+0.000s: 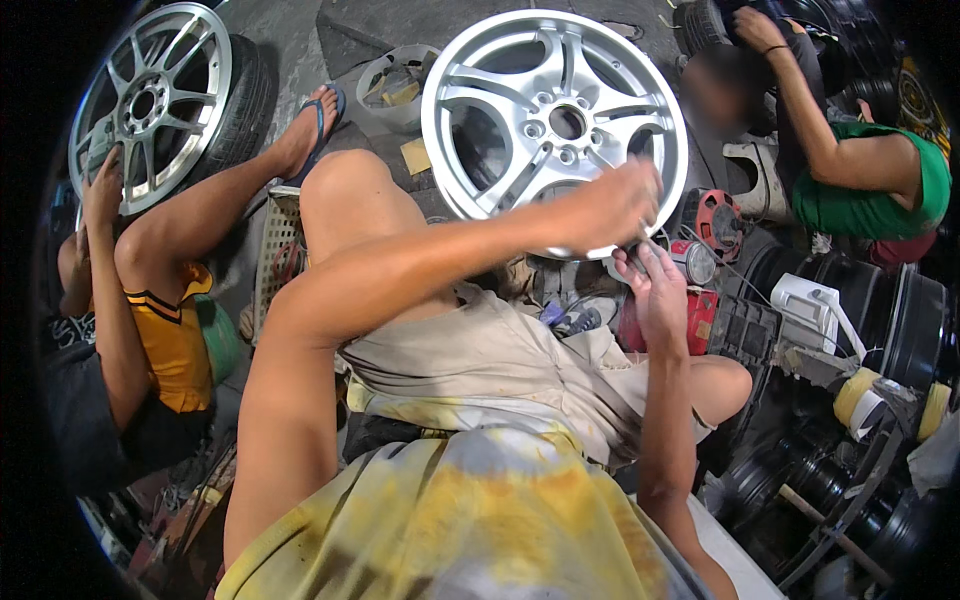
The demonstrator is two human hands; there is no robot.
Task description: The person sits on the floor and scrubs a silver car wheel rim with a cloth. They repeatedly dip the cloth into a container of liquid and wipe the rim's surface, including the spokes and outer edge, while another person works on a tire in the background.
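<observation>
My left arm reaches across my lap, and my left hand (pixel 622 205) is over the lower right rim of a silver alloy wheel (pixel 500 95). Motion blurs this hand, though its fingers look curled in. Just below it, my right hand (pixel 658 290) is palm up with thumb and fingers pinched together. Something small and dark is between the two hands at the fingertips, too small to name. The wheel lies face up in front of my knees, with five split spokes and a ring of bolt holes around the hub.
At left, a person in yellow shorts (pixel 180 350) holds another multi-spoke wheel (pixel 150 110) beside a tyre. A person in a green top (pixel 880 180) works at far right. Around me are a bucket (pixel 395 90), a red reel (pixel 712 222), a red can (pixel 692 262) and stacked dark rims (pixel 915 320).
</observation>
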